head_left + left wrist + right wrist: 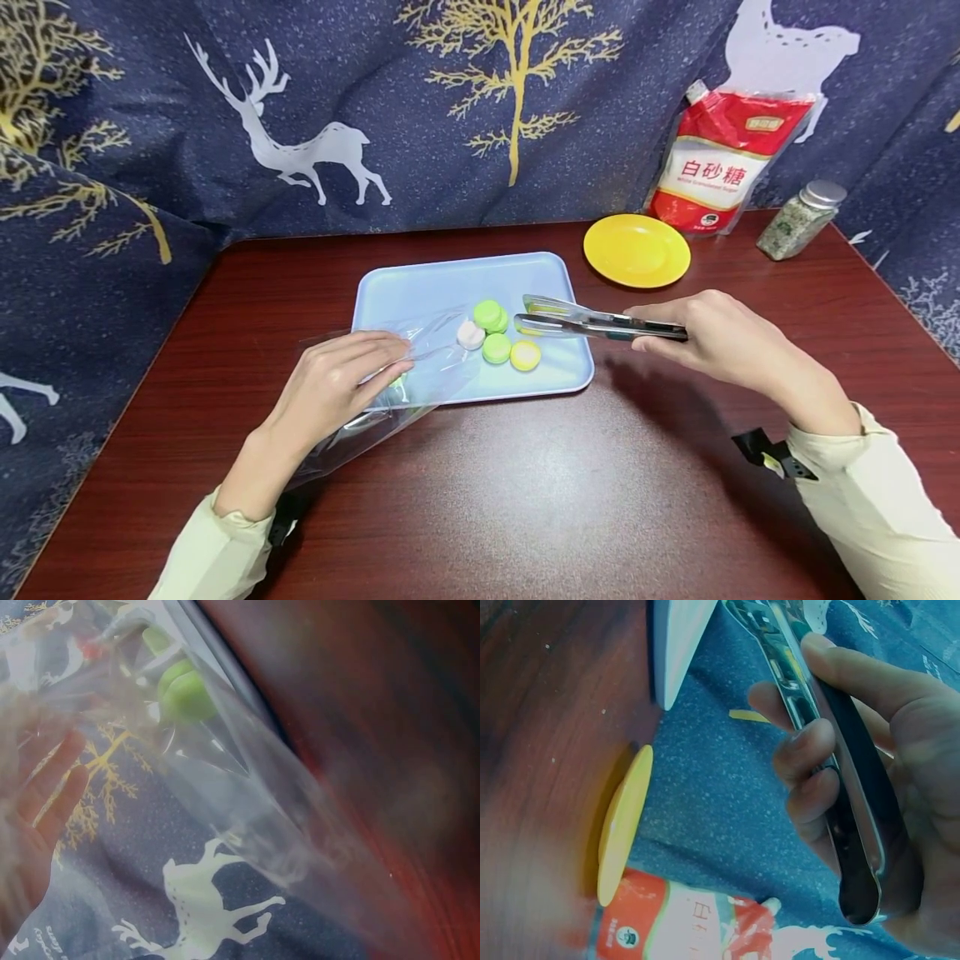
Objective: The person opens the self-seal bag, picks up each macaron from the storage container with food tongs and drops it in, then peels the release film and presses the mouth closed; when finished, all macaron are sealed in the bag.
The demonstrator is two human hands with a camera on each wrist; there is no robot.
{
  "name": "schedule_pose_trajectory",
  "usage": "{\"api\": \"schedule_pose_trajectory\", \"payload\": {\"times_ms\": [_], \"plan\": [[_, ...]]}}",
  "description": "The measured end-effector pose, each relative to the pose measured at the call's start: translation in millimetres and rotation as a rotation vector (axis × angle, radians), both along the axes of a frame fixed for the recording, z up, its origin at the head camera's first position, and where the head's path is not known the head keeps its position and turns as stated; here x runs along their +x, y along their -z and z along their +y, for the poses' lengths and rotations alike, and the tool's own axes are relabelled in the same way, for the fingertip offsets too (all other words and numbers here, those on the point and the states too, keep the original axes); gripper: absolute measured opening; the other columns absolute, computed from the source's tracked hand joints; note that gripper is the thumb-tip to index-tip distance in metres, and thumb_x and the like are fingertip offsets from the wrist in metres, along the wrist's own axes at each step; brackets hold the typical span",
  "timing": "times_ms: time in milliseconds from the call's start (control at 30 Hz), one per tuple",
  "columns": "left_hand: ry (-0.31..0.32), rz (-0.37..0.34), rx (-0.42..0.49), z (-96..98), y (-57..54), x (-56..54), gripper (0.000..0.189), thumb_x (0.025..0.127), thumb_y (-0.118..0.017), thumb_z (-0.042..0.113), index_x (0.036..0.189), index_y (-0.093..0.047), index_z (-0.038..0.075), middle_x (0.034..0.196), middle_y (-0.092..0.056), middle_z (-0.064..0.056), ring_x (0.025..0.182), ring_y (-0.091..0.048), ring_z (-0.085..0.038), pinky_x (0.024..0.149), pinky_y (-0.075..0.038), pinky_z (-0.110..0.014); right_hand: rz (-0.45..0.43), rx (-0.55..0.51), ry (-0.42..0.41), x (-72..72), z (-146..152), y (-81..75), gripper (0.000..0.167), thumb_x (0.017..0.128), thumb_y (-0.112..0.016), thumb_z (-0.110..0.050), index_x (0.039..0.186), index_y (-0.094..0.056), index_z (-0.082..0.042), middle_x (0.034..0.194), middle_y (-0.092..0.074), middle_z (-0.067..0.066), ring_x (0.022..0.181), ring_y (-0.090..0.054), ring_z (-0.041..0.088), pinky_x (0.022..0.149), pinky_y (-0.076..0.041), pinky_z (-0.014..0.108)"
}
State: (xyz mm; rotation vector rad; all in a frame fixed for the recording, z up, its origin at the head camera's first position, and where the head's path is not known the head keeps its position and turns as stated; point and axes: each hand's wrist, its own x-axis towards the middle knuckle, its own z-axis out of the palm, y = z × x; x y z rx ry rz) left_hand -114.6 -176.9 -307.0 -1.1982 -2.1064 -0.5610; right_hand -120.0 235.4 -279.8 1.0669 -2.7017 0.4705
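My left hand (341,379) pinches a clear plastic bag (390,417) over the front left of a light blue tray (420,287). Inside the bag, a green macaron (187,696) shows in the left wrist view. Metal tongs (600,323) with dark handles are gripped in my right hand (720,342), their tips apart above the tray's right side. Left of the tips lie a white macaron (471,335), several green macarons (497,348) and a yellow macaron (526,356). More yellow shows beneath the tongs; I cannot tell whether they touch it.
Behind the tray, to the right, is a yellow plate (637,250). A red and white sugar pouch (708,167) leans against the patterned cloth (420,100), with a glass jar (801,221) to its right. The brown table (525,492) extends in front of the tray.
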Motion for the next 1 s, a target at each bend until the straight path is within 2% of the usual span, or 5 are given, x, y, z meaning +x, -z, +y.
{"api": "schedule_pose_trajectory", "payload": {"times_ms": [100, 200, 367, 767, 1000], "plan": [[-0.001, 0.002, -0.001, -0.2, 0.0, 0.0, 0.022, 0.09, -0.062, 0.024, 0.093, -0.072, 0.005, 0.09, -0.07, -0.002, 0.087, -0.066, -0.018, 0.079, -0.052, -0.036, -0.035, -0.005, -0.021, 1.4, 2.6, -2.8, 0.031, 0.072, -0.08, -0.016, 0.102, -0.071, -0.012, 0.083, -0.066, -0.013, 0.064, -0.051, -0.002, 0.059, -0.051, 0.028], [-0.001, 0.004, -0.001, -0.4, -0.2, -0.1, 0.022, 0.091, -0.061, 0.024, 0.093, -0.073, 0.005, 0.089, -0.07, -0.002, 0.087, -0.066, -0.018, 0.079, -0.052, -0.036, -0.106, -0.023, -0.042, 2.8, 5.0, -4.3, 0.032, 0.073, -0.08, -0.016, 0.103, -0.071, -0.013, 0.084, -0.064, -0.016, 0.065, -0.05, -0.002, 0.058, -0.048, 0.021], [-0.001, 0.004, 0.0, -0.5, -0.8, 0.0, 0.024, 0.092, -0.06, 0.025, 0.093, -0.073, 0.005, 0.089, -0.07, -0.002, 0.087, -0.066, -0.018, 0.079, -0.052, -0.036, -0.212, -0.055, -0.063, 2.9, 6.8, -2.0, 0.036, 0.072, -0.081, -0.018, 0.107, -0.07, -0.014, 0.091, -0.066, -0.014, 0.068, -0.053, -0.002, 0.058, -0.047, 0.017], [0.0, -0.005, 0.001, -0.2, -1.4, 0.3, 0.023, 0.091, -0.061, 0.025, 0.093, -0.073, 0.005, 0.09, -0.07, -0.003, 0.087, -0.066, -0.018, 0.079, -0.052, -0.036, -0.271, -0.007, -0.017, 1.2, 2.6, 4.6, 0.039, 0.07, -0.083, -0.021, 0.105, -0.071, -0.009, 0.085, -0.067, -0.011, 0.062, -0.051, -0.001, 0.057, -0.048, 0.023], [-0.003, -0.004, -0.002, 0.1, -1.1, 0.4, 0.025, 0.092, -0.06, 0.026, 0.093, -0.073, 0.005, 0.09, -0.07, -0.003, 0.087, -0.066, -0.019, 0.079, -0.052, -0.036, -0.246, -0.021, -0.041, 1.6, 2.4, 6.6, 0.038, 0.069, -0.083, -0.017, 0.104, -0.072, -0.009, 0.088, -0.068, -0.011, 0.066, -0.054, -0.003, 0.061, -0.052, 0.028]]}}
